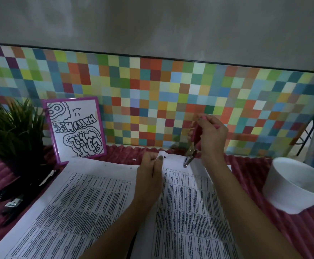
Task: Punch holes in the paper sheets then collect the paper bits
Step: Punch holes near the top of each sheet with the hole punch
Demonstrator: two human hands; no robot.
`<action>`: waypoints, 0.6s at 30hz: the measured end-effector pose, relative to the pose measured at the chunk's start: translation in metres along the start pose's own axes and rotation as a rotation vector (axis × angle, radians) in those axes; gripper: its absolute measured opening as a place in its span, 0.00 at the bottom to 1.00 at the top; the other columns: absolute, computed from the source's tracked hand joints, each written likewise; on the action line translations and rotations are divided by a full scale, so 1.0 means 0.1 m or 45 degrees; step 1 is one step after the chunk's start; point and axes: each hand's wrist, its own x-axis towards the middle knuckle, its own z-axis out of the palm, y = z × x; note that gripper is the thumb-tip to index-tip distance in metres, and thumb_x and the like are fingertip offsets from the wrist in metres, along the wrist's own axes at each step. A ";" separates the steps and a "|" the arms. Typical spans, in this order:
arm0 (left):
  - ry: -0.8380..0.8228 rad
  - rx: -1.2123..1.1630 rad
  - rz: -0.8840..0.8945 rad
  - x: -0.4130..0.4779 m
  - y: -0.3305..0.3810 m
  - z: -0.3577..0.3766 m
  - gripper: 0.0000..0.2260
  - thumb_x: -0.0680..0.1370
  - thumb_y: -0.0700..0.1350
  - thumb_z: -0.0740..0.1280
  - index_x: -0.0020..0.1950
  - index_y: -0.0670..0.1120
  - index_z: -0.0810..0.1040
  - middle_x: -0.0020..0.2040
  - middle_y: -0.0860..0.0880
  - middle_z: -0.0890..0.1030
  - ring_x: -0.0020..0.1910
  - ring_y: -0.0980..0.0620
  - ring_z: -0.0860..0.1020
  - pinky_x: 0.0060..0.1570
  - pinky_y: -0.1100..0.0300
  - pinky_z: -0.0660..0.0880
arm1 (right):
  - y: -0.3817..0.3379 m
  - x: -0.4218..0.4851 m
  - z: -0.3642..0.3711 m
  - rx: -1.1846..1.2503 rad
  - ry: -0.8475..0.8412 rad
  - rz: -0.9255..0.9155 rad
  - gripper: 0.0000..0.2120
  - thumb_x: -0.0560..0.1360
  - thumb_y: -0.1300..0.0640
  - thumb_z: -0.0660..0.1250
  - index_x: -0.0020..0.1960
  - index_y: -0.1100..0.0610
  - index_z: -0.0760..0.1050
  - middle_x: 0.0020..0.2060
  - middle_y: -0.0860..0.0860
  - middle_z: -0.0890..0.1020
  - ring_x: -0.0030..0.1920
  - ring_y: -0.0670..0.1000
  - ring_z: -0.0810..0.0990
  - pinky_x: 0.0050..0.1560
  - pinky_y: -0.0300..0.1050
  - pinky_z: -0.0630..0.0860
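Head view shows the left hand [150,171] pinching the far edge of the white printed paper sheet [189,202], thumb on top just beside a small dark punched hole [164,157]. The right hand [211,135] has its fingers curled round the pink handles of a metal plier-type hole punch [191,152], whose tip meets the same far edge to the right of that hole. I cannot tell whether the jaws have closed.

The sheet is pinched at one spot only, so it could flex under the squeeze and the hole land crooked, or so close to the edge that it tears out.

The bits are the bigger worry. A few tiny white paper bits [133,159] lie on the dark red ribbed cloth [292,230] just left of the pinching hand, and fresh ones would likely drop there too, into the grooves, where they would be hard to pick out. The white round bowl [283,193] stands well apart on the right, so it catches nothing.
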 end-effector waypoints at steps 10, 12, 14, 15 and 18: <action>-0.037 -0.007 -0.012 -0.02 -0.02 0.02 0.09 0.82 0.42 0.58 0.42 0.43 0.69 0.31 0.50 0.68 0.27 0.60 0.67 0.26 0.68 0.66 | -0.01 0.15 -0.28 0.067 0.125 -0.075 0.05 0.77 0.66 0.61 0.46 0.66 0.76 0.27 0.58 0.76 0.23 0.53 0.72 0.25 0.44 0.72; -0.029 0.010 -0.008 -0.03 -0.02 0.02 0.09 0.82 0.42 0.58 0.43 0.41 0.70 0.31 0.50 0.68 0.27 0.60 0.67 0.26 0.68 0.65 | 0.00 0.16 -0.29 0.066 0.115 -0.083 0.06 0.77 0.66 0.61 0.43 0.64 0.76 0.27 0.58 0.75 0.23 0.54 0.72 0.26 0.44 0.72; -0.023 0.003 -0.001 -0.04 -0.01 0.02 0.08 0.82 0.42 0.59 0.44 0.41 0.70 0.30 0.50 0.68 0.27 0.59 0.67 0.25 0.68 0.65 | 0.01 0.16 -0.28 0.068 0.118 -0.104 0.08 0.76 0.66 0.61 0.40 0.62 0.76 0.27 0.58 0.75 0.23 0.54 0.71 0.26 0.44 0.72; -0.025 -0.006 0.005 -0.05 0.00 0.02 0.08 0.82 0.42 0.59 0.44 0.40 0.70 0.30 0.50 0.67 0.26 0.59 0.67 0.24 0.68 0.64 | 0.02 0.15 -0.28 0.075 0.126 -0.114 0.08 0.76 0.66 0.61 0.39 0.61 0.76 0.26 0.58 0.75 0.22 0.54 0.71 0.25 0.44 0.72; -0.030 -0.024 0.010 -0.05 0.01 0.02 0.08 0.82 0.42 0.59 0.45 0.39 0.70 0.29 0.49 0.67 0.25 0.59 0.65 0.23 0.68 0.62 | 0.02 0.13 -0.28 0.101 0.153 -0.144 0.09 0.75 0.66 0.61 0.37 0.61 0.75 0.25 0.57 0.74 0.21 0.53 0.70 0.23 0.42 0.70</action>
